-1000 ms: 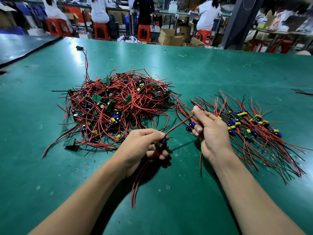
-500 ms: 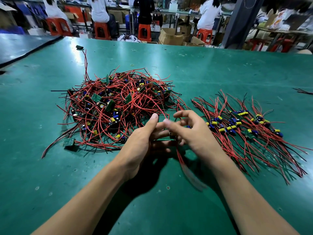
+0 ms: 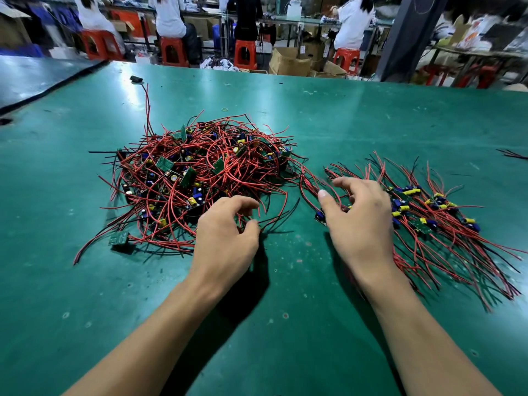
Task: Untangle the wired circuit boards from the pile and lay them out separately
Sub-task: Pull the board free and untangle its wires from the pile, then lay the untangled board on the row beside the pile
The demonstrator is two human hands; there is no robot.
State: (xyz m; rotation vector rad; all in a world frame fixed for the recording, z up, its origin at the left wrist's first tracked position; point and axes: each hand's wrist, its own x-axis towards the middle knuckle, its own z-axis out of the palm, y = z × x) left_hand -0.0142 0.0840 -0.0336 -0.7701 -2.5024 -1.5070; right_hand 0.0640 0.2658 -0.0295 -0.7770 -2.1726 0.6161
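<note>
Red-wired green circuit boards lie in a tangled pile [image 3: 205, 178] on the green counter [image 3: 300, 338]. Your left grip [image 3: 225, 238] curls at its near edge, wires between thumb and forefinger; whether it pinches them cannot be told. Your right grip [image 3: 357, 224] spreads loose, holding nothing, over the left end of the laid-out row of wired boards [image 3: 434, 215] beside the pile.

green table [image 3: 285, 324] | red stools [image 3: 245, 54] — far side | cardboard boxes [image 3: 288, 64] | yellow ring [image 3: 225, 109]
</note>
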